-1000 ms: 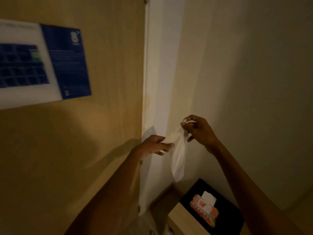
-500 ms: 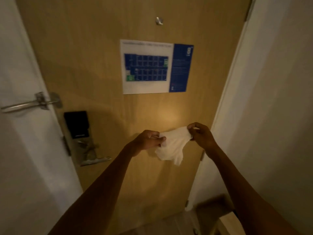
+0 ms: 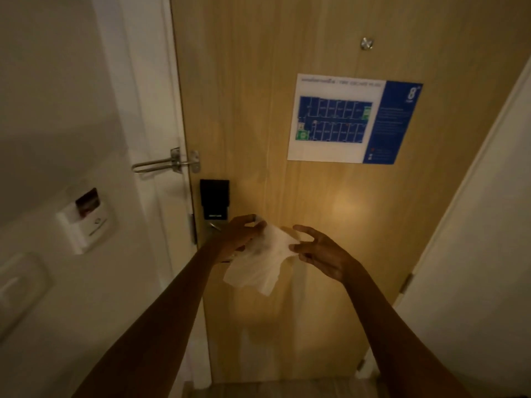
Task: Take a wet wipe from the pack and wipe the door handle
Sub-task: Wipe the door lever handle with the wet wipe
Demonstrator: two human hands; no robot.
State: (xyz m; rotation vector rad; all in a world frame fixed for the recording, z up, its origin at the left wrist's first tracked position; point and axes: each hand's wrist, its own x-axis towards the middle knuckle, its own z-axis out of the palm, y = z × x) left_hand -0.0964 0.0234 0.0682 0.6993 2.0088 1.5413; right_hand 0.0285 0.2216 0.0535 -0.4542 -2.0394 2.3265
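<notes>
A white wet wipe [image 3: 260, 264] hangs unfolded in front of the wooden door [image 3: 258, 110]. My left hand [image 3: 237, 237] grips its upper left corner, right in front of the lock's metal plate [image 3: 210, 228]. The door handle itself is mostly hidden behind that hand. A black card reader [image 3: 215, 199] sits just above. My right hand [image 3: 321, 254] is to the right of the wipe with fingers spread, its fingertips only touching the wipe's right edge. The wipe pack is out of view.
A metal swing-bar latch [image 3: 166, 163] bridges the door and its white frame. A key-card holder [image 3: 86, 221] and a switch plate [image 3: 17, 285] hang on the left wall. An evacuation plan [image 3: 353, 119] and a peephole [image 3: 367, 43] are on the door. A white wall [image 3: 482, 225] stands at the right.
My view has swung left from the corner to the door's lock side. Both hands carried the wipe left toward the lock, and my right hand's fingers have spread off the wipe.
</notes>
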